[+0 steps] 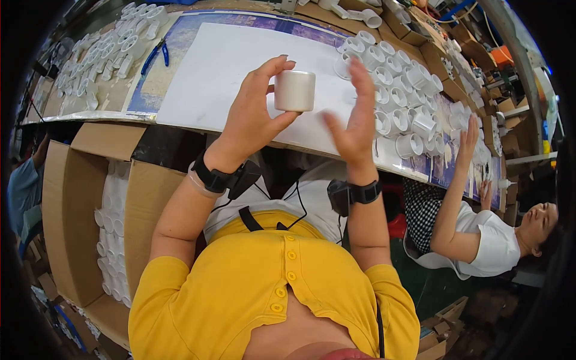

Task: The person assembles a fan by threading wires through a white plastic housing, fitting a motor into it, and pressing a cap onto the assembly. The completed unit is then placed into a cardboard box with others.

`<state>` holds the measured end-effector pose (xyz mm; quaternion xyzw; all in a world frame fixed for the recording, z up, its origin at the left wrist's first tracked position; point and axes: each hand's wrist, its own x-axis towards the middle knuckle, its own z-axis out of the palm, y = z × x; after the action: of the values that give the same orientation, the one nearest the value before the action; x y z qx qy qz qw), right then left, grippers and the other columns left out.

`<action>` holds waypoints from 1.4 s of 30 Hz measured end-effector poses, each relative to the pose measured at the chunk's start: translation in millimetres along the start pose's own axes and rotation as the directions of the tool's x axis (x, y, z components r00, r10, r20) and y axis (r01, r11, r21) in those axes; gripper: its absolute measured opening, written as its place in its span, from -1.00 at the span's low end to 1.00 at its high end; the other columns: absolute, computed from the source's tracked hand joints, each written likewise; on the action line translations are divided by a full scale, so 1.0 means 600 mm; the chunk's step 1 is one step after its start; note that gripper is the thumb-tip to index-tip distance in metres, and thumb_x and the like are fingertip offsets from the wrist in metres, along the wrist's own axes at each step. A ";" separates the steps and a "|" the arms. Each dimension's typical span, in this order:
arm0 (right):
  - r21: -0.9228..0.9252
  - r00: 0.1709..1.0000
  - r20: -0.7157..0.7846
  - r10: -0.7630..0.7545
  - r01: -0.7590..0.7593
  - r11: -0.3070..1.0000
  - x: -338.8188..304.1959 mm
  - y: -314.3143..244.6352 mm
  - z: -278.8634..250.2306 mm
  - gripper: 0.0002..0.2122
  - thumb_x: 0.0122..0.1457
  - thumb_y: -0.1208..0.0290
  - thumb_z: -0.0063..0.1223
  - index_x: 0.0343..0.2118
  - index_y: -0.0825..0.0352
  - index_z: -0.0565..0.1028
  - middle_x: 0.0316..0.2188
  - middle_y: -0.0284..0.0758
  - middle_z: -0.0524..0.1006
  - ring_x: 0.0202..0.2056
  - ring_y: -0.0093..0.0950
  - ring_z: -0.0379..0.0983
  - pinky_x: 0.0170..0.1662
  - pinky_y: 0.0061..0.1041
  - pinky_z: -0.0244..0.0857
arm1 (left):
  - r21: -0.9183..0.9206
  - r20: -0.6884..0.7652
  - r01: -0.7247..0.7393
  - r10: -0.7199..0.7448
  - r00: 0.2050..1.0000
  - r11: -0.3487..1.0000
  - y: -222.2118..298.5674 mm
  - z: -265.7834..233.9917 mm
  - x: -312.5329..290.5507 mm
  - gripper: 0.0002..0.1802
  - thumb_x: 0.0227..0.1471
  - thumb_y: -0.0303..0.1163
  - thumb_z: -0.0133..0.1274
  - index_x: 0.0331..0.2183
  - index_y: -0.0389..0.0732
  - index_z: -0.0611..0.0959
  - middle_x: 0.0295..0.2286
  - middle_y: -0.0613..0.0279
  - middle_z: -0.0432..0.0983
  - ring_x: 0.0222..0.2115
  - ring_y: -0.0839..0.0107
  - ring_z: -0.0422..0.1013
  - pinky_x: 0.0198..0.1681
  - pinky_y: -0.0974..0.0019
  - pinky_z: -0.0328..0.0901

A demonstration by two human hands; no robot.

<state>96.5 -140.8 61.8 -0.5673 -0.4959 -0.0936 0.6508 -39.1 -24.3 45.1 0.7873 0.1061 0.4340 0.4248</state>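
Note:
My left hand (pixel 257 103) grips a small white plastic cup (pixel 294 91) by its left side, thumb below and fingers above. The cup is held up over a white sheet (pixel 207 78) on the workbench. Just right of the cup, my right hand (pixel 354 120) is raised with thumb and fingers apart, holding nothing; its edges are blurred. Beyond it, on the right part of the bench, stands a crowd of similar white cups (pixel 410 146), several with a handle-like piece showing inside.
Blue-handled pliers (pixel 155 57) lie left of the sheet, beside a spread of white plastic parts (pixel 96 60). An open cardboard box (pixel 67 210) at my left holds stacked white cups (pixel 112 240). A co-worker (pixel 480 237) sits at the right, hands at the bench.

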 end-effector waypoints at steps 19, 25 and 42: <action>-0.298 0.756 0.614 -0.226 0.488 0.820 0.041 -0.011 0.135 -0.29 -0.25 0.41 0.36 0.06 0.34 0.31 -0.12 -0.21 0.44 -0.13 -0.25 0.35 -0.07 -0.34 0.22 | -0.291 0.220 0.406 -0.352 0.910 0.866 -0.029 -0.116 0.005 -0.27 -0.02 -0.43 0.13 0.14 -0.18 0.16 0.05 0.21 0.24 -0.01 0.36 0.28 -0.06 0.34 0.32; -0.266 0.768 0.626 -0.133 0.371 0.889 0.046 0.028 0.180 -0.43 0.01 0.29 0.19 0.08 0.39 0.27 -0.17 -0.24 0.47 -0.23 -0.44 0.40 -0.23 -0.49 0.27 | -0.463 0.168 0.484 -0.463 0.870 0.742 -0.070 -0.206 0.007 -0.42 0.08 -0.39 0.05 0.10 -0.13 0.22 0.03 0.26 0.24 -0.05 0.49 0.30 -0.13 0.37 0.34; -0.382 0.776 0.529 0.342 -0.141 0.913 0.192 0.224 0.540 -0.55 0.05 0.00 0.03 -0.35 0.42 0.54 -0.47 -0.18 0.56 -0.41 -0.29 0.51 -0.34 -0.36 0.36 | 0.776 -0.177 0.450 -0.533 0.827 0.442 -0.243 -0.271 -0.009 -0.07 0.04 0.22 -0.17 0.15 -0.37 0.13 0.17 -0.20 -0.04 0.22 -0.12 -0.22 0.22 -0.08 -0.22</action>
<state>70.6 224.7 17.6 -0.7259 -0.5717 0.0917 0.3713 -138.3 156.3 -26.0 0.8446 0.4900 0.1610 0.1434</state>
